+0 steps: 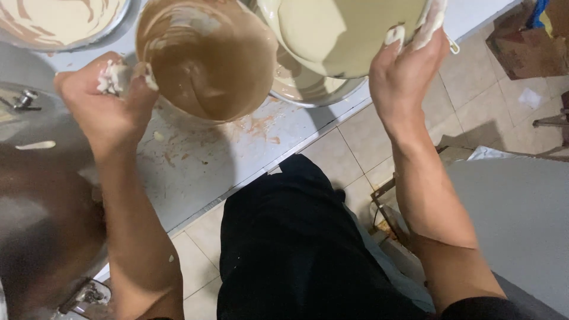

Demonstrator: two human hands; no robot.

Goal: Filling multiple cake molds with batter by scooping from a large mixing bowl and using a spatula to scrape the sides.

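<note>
Jug of brown batter [207, 59], held above the white counter [195, 166], its open mouth facing the camera; the long axis runs roughly toward the viewer. Left hand [106, 106], fingers closed tight around the batter-smeared handle at the jug's left side. Right hand [403, 77] clamps the rim of a container of pale batter [344, 32], tilted over a steel bowl [314, 92]. Top left, a bowl of marbled batter [59, 21].
</note>
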